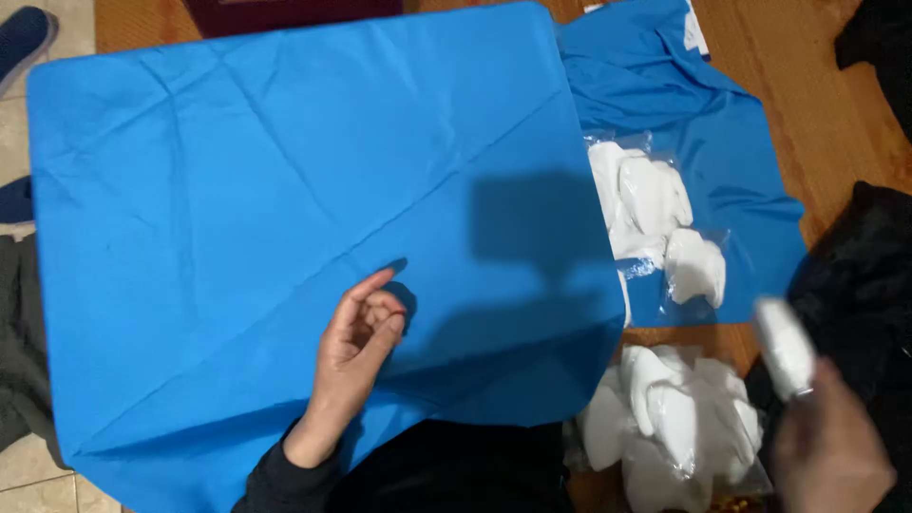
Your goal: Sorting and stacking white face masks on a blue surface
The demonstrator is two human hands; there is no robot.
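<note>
A large blue cloth (237,190) lies spread flat over a surface, with diagonal crease lines. My left hand (359,337) rests on its lower middle, fingers loosely curled, holding nothing. At the lower right my right hand (828,442), blurred, is raised and grips a white object (785,347), apparently one of the white packets. More white pieces in clear plastic bags (655,214) lie on a second blue cloth (703,123) to the right.
A pile of white bagged pieces (674,423) sits on the wooden floor (807,85) at the lower right. Dark clothing (864,275) lies at the right edge. A dark shoe (24,38) is on tiles at the upper left.
</note>
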